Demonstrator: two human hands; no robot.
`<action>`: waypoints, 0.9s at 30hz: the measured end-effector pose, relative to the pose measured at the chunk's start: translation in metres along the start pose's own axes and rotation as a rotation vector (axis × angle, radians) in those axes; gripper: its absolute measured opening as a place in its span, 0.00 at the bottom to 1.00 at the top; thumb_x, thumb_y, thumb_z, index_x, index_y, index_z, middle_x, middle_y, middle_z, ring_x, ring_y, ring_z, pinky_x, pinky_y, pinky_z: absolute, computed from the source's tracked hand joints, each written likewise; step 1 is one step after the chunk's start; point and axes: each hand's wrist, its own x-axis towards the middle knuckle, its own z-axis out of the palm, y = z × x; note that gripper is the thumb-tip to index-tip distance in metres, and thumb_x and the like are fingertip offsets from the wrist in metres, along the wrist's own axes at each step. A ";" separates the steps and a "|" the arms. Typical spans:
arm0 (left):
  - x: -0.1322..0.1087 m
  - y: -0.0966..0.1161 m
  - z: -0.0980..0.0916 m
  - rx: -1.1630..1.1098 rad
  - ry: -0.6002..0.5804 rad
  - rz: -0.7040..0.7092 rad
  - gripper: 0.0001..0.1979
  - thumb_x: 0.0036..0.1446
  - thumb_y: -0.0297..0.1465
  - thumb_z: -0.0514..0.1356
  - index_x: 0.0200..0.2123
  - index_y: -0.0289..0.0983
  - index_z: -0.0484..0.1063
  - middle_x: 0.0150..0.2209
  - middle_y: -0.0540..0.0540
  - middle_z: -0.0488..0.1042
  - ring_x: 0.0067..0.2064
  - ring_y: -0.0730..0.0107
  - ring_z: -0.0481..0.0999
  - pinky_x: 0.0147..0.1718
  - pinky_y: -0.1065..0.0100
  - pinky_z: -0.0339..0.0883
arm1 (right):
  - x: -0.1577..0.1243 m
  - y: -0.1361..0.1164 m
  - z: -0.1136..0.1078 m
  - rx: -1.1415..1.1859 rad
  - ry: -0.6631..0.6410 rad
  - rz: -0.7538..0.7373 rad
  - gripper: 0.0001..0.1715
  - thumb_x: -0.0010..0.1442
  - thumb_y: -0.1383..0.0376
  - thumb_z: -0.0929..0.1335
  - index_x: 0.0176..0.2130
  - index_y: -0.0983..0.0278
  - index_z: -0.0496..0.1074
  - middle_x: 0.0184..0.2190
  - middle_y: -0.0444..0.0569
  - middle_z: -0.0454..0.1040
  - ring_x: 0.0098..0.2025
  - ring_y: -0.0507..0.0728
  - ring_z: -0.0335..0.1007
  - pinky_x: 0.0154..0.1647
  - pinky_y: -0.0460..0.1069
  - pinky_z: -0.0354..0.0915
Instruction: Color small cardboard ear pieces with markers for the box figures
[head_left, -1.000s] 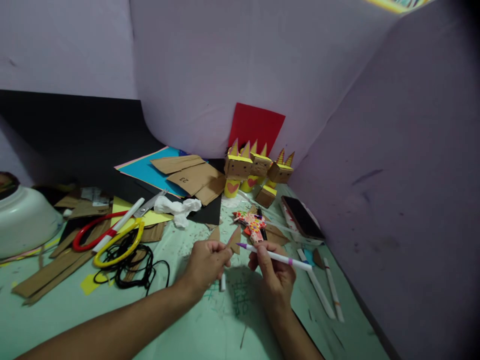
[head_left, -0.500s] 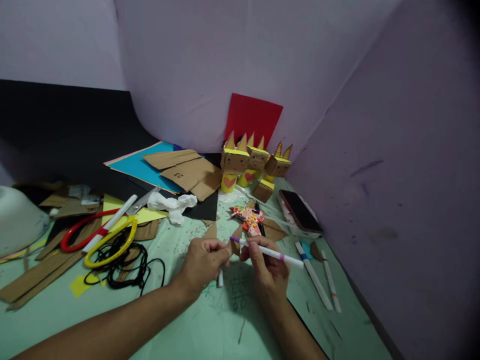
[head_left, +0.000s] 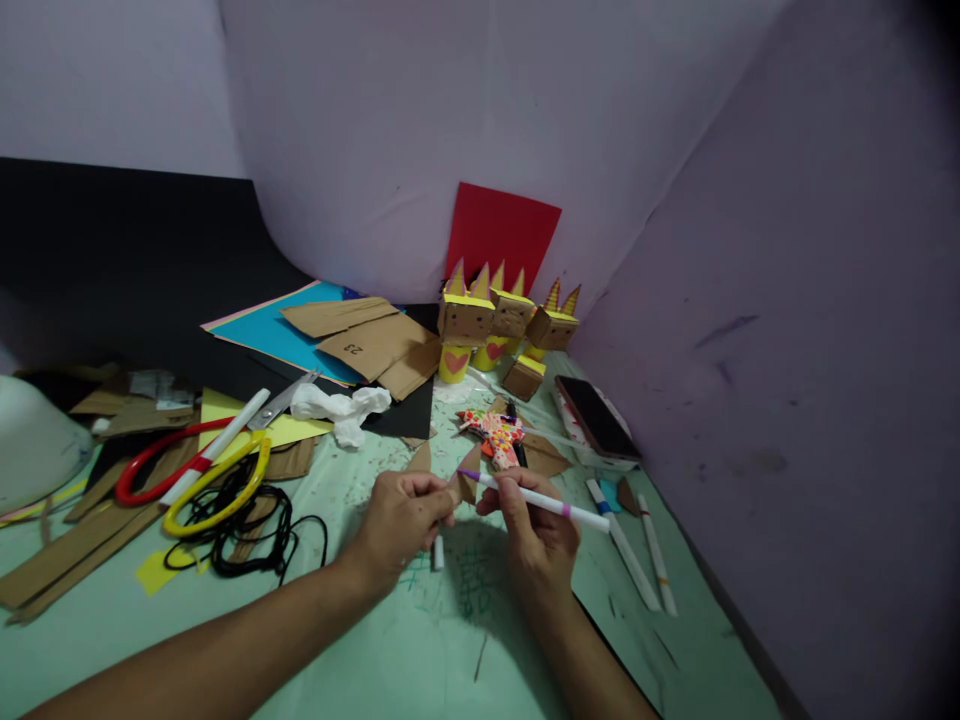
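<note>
Seemingly early on, the left hand [head_left: 401,515] pinches in its grip a bare cardboard triangle [head_left: 466,485] above the bench [head_left: 352,650], the right hand [head_left: 536,535] has its grip clamped on a purple marker [head_left: 544,501], tip at the triangle, no colouring visible yet

Over the last second the right hand [head_left: 536,535] has drawn in toward the left hand [head_left: 401,520], narrowing the gap between them. The tip of the purple-tipped marker [head_left: 540,500], earlier just right of the small cardboard triangle [head_left: 466,487], now lies across its face, seemingly touching it. The triangle shows less above the fingers.
</note>
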 end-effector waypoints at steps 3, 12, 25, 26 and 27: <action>-0.001 -0.001 -0.001 -0.024 0.000 -0.005 0.12 0.37 0.37 0.59 0.12 0.35 0.66 0.06 0.56 0.56 0.11 0.83 0.50 0.12 0.75 0.40 | -0.002 -0.001 -0.001 0.007 -0.011 0.027 0.11 0.58 0.61 0.65 0.29 0.65 0.71 0.18 0.43 0.71 0.22 0.52 0.68 0.25 0.46 0.62; 0.001 -0.005 -0.002 -0.030 0.029 -0.014 0.11 0.37 0.35 0.61 0.13 0.34 0.67 0.08 0.55 0.59 0.12 0.83 0.51 0.12 0.75 0.39 | 0.005 0.004 -0.003 0.013 0.040 0.023 0.09 0.58 0.61 0.66 0.32 0.64 0.70 0.20 0.42 0.72 0.22 0.51 0.69 0.24 0.45 0.64; 0.000 -0.003 0.000 -0.036 0.015 -0.010 0.10 0.35 0.35 0.61 0.14 0.33 0.68 0.09 0.54 0.61 0.12 0.83 0.51 0.12 0.75 0.38 | 0.005 0.004 -0.004 -0.014 0.019 -0.034 0.09 0.58 0.61 0.65 0.30 0.64 0.70 0.20 0.43 0.71 0.22 0.52 0.69 0.25 0.46 0.64; 0.000 -0.004 0.000 -0.048 0.013 -0.016 0.10 0.35 0.35 0.61 0.15 0.33 0.69 0.10 0.54 0.62 0.12 0.83 0.52 0.12 0.75 0.38 | 0.005 0.004 -0.004 -0.029 -0.011 -0.044 0.10 0.57 0.61 0.65 0.30 0.64 0.70 0.20 0.44 0.71 0.23 0.52 0.69 0.25 0.46 0.64; 0.000 -0.004 0.000 -0.056 0.013 -0.022 0.10 0.35 0.35 0.61 0.15 0.33 0.69 0.11 0.54 0.63 0.12 0.83 0.52 0.12 0.75 0.39 | 0.005 0.004 -0.003 -0.045 -0.026 -0.050 0.10 0.57 0.61 0.65 0.29 0.65 0.71 0.20 0.44 0.71 0.23 0.52 0.69 0.25 0.47 0.64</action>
